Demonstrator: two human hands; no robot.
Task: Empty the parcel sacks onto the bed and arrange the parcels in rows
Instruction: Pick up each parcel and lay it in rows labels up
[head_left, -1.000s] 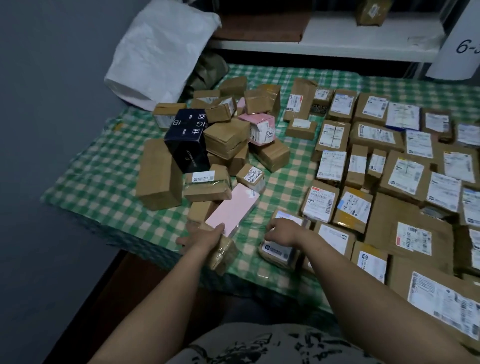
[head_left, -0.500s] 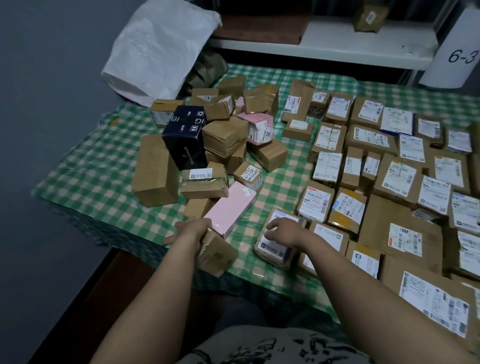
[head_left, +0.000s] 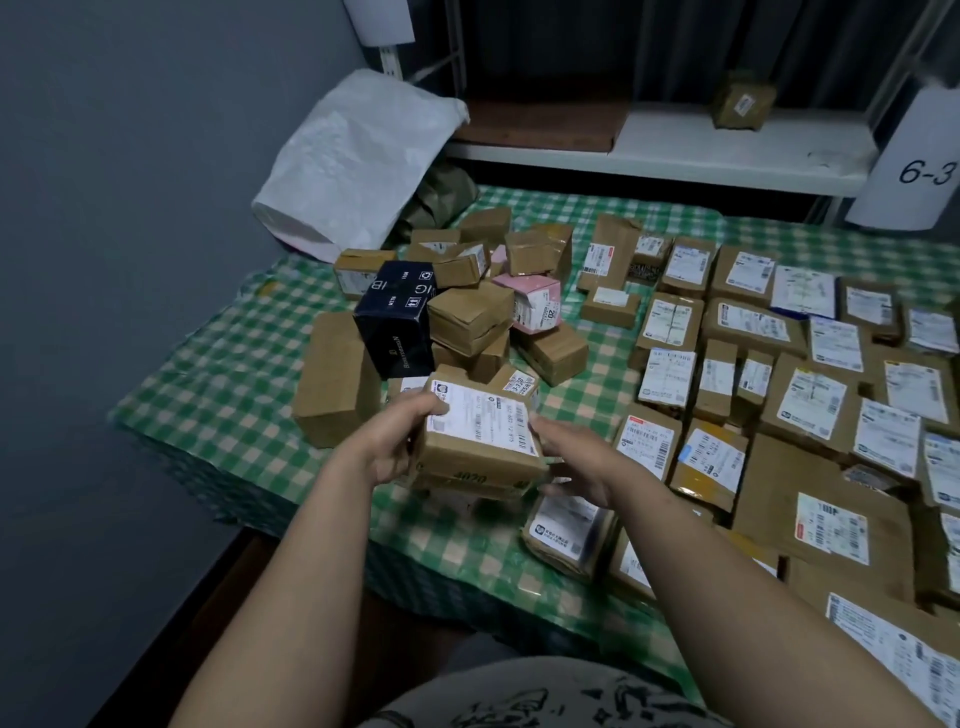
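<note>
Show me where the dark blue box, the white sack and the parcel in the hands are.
dark blue box (head_left: 396, 332): head view, front face.
white sack (head_left: 353, 161): head view, middle.
held parcel (head_left: 480, 423): head view, label.

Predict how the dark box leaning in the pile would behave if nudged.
The dark box probably tips rather than slides: it sits tilted against brown parcels. Its crisp edges suggest stiff card. Moving it might shift the parcels resting against it.
</note>
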